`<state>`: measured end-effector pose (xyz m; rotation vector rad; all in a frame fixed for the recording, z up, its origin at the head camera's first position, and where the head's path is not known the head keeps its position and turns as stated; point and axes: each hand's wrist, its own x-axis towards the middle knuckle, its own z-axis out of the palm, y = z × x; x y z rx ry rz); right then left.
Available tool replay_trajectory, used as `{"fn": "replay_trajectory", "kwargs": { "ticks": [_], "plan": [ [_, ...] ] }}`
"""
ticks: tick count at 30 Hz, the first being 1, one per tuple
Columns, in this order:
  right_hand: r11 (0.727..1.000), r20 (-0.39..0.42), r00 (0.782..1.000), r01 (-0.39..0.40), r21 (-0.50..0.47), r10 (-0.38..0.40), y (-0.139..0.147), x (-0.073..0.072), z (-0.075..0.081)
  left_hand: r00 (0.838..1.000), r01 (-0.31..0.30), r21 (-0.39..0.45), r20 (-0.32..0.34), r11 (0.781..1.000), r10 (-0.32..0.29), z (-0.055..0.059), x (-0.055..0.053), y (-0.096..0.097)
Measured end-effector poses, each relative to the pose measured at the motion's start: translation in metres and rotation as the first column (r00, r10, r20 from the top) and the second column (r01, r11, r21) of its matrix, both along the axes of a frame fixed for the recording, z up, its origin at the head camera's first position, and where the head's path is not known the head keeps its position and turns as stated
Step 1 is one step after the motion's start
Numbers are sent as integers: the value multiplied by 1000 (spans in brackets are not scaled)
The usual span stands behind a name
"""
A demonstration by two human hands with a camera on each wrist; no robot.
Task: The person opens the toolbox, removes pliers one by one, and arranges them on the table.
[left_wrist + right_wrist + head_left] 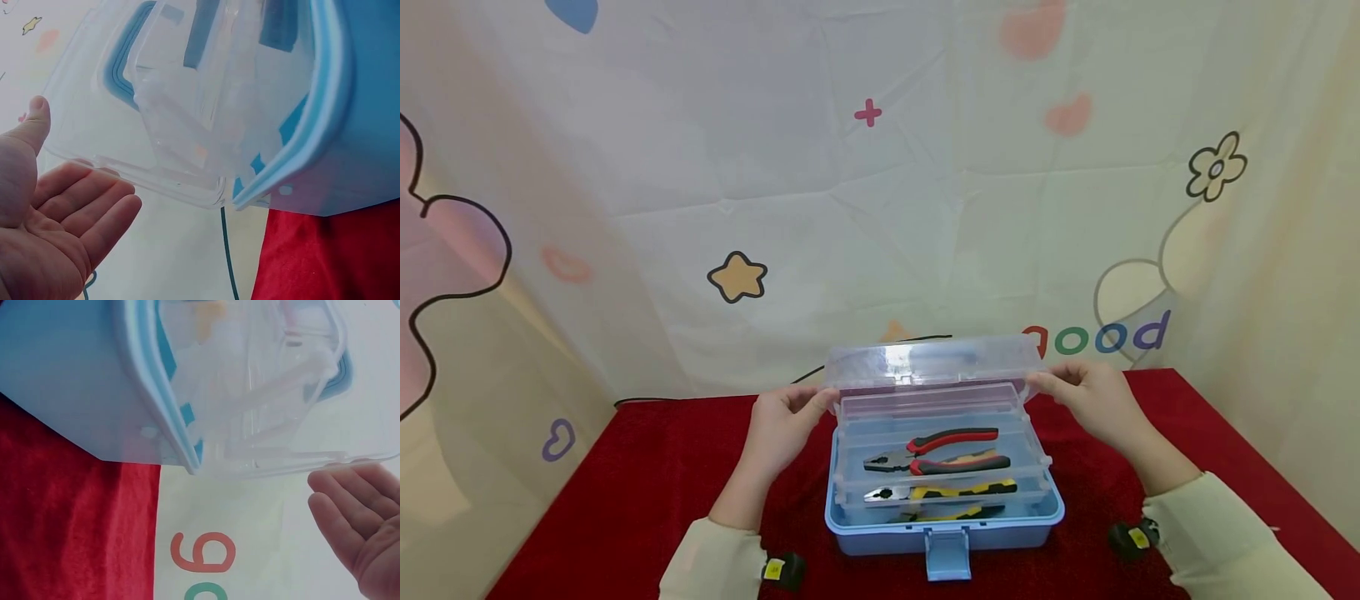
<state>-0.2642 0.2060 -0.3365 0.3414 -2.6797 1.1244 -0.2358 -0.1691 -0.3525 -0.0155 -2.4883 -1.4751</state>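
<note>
A light-blue toolbox stands with its clear plastic lid raised and tilted back. My left hand touches the lid's left edge, thumb and straight fingers spread apart in the left wrist view. At the lid's right edge is my right hand, its straight fingertips against the rim in the right wrist view. Clear trays are folded out inside. Red-and-black pliers and yellow-and-black pliers show in the box, with another yellow-handled tool partly hidden behind the front rim.
The front latch hangs down, unfastened. Under the box lies a red cloth covering the table. A pale patterned curtain hangs right behind the table, close to the raised lid.
</note>
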Motion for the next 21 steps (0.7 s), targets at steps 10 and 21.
{"fn": "replay_trajectory", "kwargs": {
  "ticks": [10,21],
  "plan": [
    [1000,32,999,-17,25,16,-1,-10,10,998,0,5,62,1000,0,7,-9,-1],
    [999,61,998,-33,35,31,-3,-18,20,993,-12,32,122,999,8,13,-17,1]
  ]
}}
